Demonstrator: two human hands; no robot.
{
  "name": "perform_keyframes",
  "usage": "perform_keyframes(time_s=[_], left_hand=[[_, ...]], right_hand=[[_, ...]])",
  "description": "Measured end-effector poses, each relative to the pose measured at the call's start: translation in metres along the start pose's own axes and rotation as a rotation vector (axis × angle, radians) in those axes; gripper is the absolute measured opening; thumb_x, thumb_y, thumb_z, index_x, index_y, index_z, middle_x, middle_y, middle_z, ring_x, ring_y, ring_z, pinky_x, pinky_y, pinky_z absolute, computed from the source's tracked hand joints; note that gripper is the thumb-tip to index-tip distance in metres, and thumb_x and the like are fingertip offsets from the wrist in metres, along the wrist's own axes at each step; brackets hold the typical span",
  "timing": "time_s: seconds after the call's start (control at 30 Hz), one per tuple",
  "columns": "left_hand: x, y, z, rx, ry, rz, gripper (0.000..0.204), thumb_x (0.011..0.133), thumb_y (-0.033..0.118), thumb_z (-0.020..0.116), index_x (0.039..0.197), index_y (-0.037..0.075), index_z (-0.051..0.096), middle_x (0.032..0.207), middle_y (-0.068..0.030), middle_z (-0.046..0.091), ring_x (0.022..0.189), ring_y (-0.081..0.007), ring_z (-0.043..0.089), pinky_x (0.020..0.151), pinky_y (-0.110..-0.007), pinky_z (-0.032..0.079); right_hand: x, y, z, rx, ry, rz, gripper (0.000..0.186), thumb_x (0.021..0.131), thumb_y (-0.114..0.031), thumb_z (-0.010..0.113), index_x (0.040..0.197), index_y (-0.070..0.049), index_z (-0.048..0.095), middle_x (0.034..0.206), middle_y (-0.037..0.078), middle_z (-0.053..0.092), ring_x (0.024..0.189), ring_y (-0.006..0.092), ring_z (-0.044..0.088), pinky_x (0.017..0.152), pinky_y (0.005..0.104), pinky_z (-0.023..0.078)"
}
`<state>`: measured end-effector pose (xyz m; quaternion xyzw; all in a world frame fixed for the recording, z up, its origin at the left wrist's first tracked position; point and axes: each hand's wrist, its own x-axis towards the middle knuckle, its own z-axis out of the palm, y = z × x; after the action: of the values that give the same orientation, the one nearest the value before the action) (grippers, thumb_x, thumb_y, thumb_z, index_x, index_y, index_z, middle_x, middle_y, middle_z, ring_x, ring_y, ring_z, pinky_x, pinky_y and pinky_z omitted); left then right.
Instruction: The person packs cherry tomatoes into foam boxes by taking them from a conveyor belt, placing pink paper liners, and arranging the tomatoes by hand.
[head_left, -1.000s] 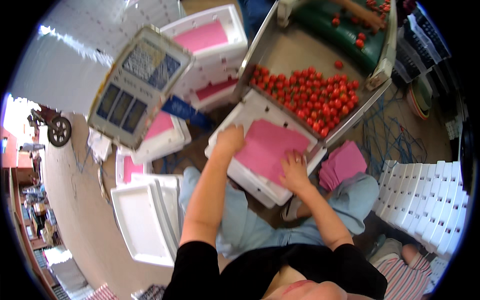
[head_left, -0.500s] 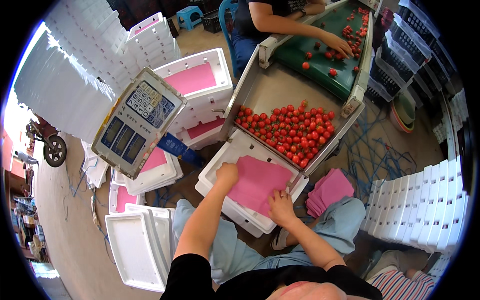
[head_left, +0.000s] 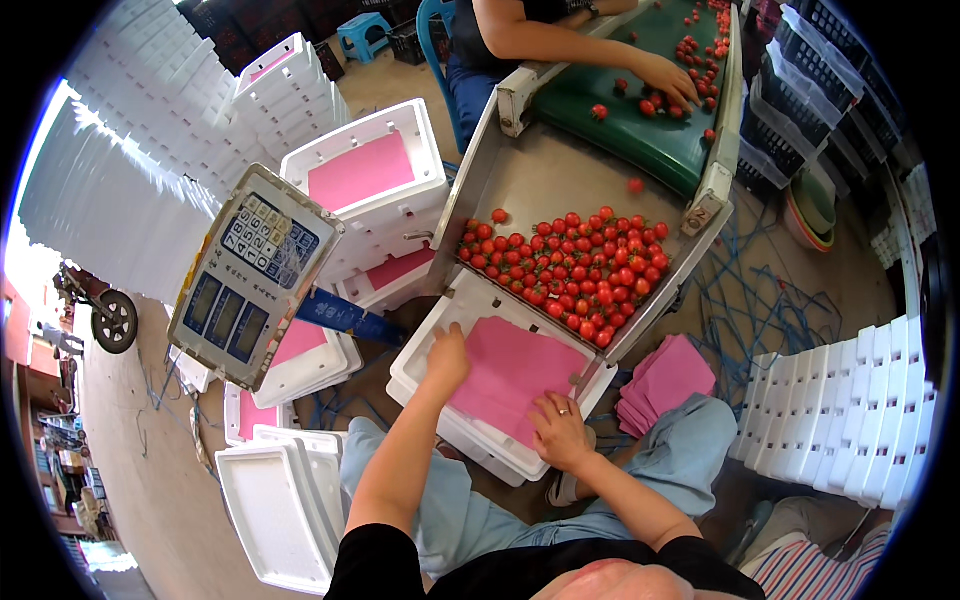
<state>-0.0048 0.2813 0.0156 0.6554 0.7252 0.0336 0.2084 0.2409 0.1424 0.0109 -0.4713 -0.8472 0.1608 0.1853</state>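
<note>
A pink sheet [head_left: 512, 378] lies over the inside of a white foam box [head_left: 470, 298] in front of my knees. At the sheet's left edge is my left hand [head_left: 447, 362], its fingertips apart against the box's inner side. My right hand [head_left: 562, 434] rests with spread fingers on the sheet's near right corner; a ring shows on one finger. Just beyond the box, many red cherry tomatoes [head_left: 590, 268] are heaped in the low end of a metal chute [head_left: 535, 170]. One loose tomato [head_left: 635, 186] is just below the green belt [head_left: 610, 132].
A co-worker's hand [head_left: 668, 80] is among tomatoes on the belt. A weighing scale display [head_left: 250, 275] on a blue post stands left of the box. Foam boxes [head_left: 430, 150] are stacked beyond it, lids [head_left: 275, 510] lie near left, and folded pink sheets [head_left: 668, 385] sit at right.
The sheet lies a little flatter, and my left fingers have loosened from a tighter curl. A tomato has come off the belt into the chute. The whole view has shifted slightly.
</note>
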Motion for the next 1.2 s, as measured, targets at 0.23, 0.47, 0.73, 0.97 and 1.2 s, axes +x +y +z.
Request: perform_keyframes(time_s=[0.23,0.47,0.73,0.97,1.2], left_hand=[[0.009,0.009,-0.016,0.252,0.263,0.285,0.039,0.078,0.005,0.070,0.113,-0.001,0.054,0.121,-0.0269,0.052,0.095,-0.0436,0.066,0.080,-0.050,0.055],[0.008,0.045,-0.083,-0.021,0.005,0.169,0.041,0.079,0.016,0.074,0.115,0.005,0.059,0.118,-0.0176,0.058,0.099,-0.0362,0.065,0.080,-0.045,0.054],[0.033,0.048,-0.121,-0.096,0.843,0.327,0.062,0.080,0.009,0.070,0.136,0.001,0.044,0.135,-0.0244,0.043,0.122,-0.0419,0.050,0.099,-0.045,0.047],[0.068,0.043,-0.114,-1.556,0.424,0.198,0.057,0.094,0.009,0.067,0.145,0.002,0.041,0.139,-0.0126,0.045,0.129,-0.0215,0.044,0.109,-0.035,0.037],[0.080,0.016,-0.115,-1.504,0.526,0.074,0.018,0.099,0.008,0.060,0.111,-0.001,0.068,0.102,-0.0039,0.069,0.096,-0.0084,0.060,0.085,-0.023,0.046]], right_hand=[[0.008,-0.003,-0.010,-0.004,0.041,-0.030,0.034,0.072,-0.012,0.067,0.105,-0.006,0.067,0.121,0.013,0.060,0.122,0.0368,0.051,0.104,0.0527,0.038],[0.002,0.003,0.001,0.065,0.120,-0.057,0.034,0.070,-0.008,0.071,0.103,-0.010,0.068,0.115,0.009,0.062,0.121,0.0354,0.052,0.105,0.0550,0.038],[-0.018,-0.008,-0.025,0.002,0.233,0.183,0.037,0.072,-0.008,0.070,0.108,-0.009,0.065,0.129,0.012,0.054,0.130,0.0378,0.046,0.114,0.0602,0.029],[-0.030,-0.007,-0.005,0.144,0.253,0.281,0.039,0.071,-0.004,0.068,0.110,-0.008,0.064,0.132,0.014,0.051,0.133,0.0409,0.040,0.115,0.0629,0.026],[-0.025,-0.006,0.001,0.107,0.254,0.211,0.036,0.070,-0.003,0.066,0.106,-0.009,0.064,0.129,0.014,0.053,0.130,0.0401,0.042,0.114,0.0648,0.026]])
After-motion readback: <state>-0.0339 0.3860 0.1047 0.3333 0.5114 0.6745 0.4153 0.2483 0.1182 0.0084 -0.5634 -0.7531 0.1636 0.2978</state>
